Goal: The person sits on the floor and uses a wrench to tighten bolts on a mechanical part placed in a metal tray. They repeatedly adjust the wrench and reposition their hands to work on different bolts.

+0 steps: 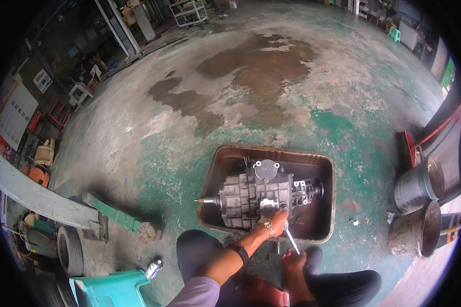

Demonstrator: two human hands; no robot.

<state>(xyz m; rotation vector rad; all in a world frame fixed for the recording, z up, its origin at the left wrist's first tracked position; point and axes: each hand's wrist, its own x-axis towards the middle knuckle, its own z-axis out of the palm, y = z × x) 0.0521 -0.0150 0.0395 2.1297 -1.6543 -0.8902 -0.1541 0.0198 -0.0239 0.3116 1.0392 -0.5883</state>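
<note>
The right hand (293, 261) was closed around the lower end of a slim silver wrench (291, 239), fingers curled over the handle. The left hand (278, 222) was at the wrench's upper end, against the near side of a gearbox (241, 192); its fingers were bent, but whether they gripped the tool could not be told. A gold-toned wristwatch (266, 223) sat on the left wrist, a black band (237, 253) circled the forearm farther up, and a lavender sleeve (197, 294) covered the arm beyond that.

The gearbox, a ribbed grey metal casing, lay in a brown rectangular drip tray (332, 204), its input shaft (205, 200) poking out over the left rim and a dark round flange (319, 188) at its right end, inside the tray. A round cover (266, 170) faced up near the far side.

The person's knees, in dark trousers (343, 286), were spread just before the tray. To the left, a spray can (153, 267) stood beside a turquoise plastic stool (110, 289), near a tyre (70, 250) and a green steel bar (112, 211). Well to the right stood a grey bucket (411, 190) and a grimier bucket (405, 236). Worn green paint covered much of the concrete floor (164, 179).
</note>
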